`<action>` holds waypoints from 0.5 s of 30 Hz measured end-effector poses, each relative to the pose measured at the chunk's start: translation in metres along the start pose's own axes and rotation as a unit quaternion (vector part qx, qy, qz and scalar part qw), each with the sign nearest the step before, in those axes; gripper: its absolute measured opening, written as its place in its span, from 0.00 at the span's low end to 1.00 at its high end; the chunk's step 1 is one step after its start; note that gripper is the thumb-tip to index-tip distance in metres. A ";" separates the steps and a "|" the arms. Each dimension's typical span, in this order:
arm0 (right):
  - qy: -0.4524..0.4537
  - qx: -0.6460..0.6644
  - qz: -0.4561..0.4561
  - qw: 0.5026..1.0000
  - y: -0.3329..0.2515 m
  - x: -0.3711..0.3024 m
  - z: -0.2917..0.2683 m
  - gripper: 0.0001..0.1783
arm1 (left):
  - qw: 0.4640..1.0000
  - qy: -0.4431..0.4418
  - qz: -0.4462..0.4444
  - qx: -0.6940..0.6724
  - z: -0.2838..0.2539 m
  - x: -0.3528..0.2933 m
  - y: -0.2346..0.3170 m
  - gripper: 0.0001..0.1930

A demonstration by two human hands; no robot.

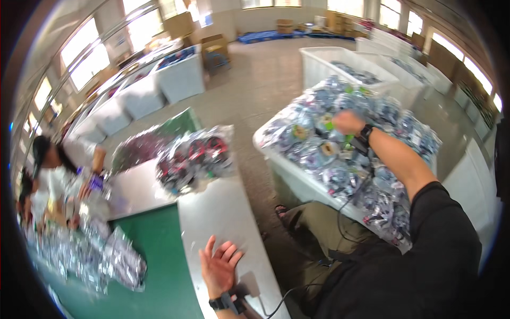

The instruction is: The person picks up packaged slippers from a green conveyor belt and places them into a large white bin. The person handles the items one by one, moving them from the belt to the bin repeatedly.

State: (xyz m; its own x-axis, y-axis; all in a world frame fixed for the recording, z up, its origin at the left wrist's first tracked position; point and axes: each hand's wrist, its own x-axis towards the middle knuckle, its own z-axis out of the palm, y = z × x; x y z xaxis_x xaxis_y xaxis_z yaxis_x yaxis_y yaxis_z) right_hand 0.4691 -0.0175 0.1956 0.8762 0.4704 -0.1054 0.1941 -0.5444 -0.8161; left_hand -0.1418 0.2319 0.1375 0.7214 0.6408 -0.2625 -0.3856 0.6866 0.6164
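Note:
My left hand [220, 268] is held palm up with its fingers apart and nothing in it, above the metal edge [218, 215] of the worktable. My right arm reaches out over a large white bin [303, 183] heaped with clear plastic bags [319, 151] of small bluish-grey items. Just above the heap is my right hand [348, 123], blurred by motion. Its fingers are smeared, so whether it holds anything is hidden. Green and yellow labels show among the bags close to it. Each wrist wears a black band with a small device and a cable.
Clear bags with red and black items [194, 159] lie at the table's far corner. More bags [125, 260] cover the green belt [164, 266] at left, where a person [58, 170] handles some. White bins [180, 80] line the far left; others [324, 58] stand behind my bin.

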 end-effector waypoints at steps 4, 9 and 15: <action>-0.150 0.021 -0.062 0.986 -0.133 -0.034 0.090 0.16 | 1.000 0.000 -0.012 -0.002 -0.001 -0.002 0.005 0.35; -0.338 0.006 -0.192 0.922 -0.281 -0.109 0.230 0.16 | 0.997 -0.051 -0.012 -0.059 -0.013 0.008 0.009 0.32; -0.479 -0.021 -0.225 0.848 -0.358 -0.197 0.446 0.23 | 0.969 0.050 0.154 -0.188 -0.039 0.010 0.034 0.28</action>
State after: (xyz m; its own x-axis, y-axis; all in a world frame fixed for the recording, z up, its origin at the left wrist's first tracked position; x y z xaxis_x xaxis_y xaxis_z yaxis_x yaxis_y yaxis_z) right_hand 0.0299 0.3946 0.2547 -0.0484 0.9748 -0.2177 0.4469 -0.1738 -0.8776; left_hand -0.1699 0.2749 0.1269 0.4869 0.8523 -0.1912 -0.7699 0.5221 0.3670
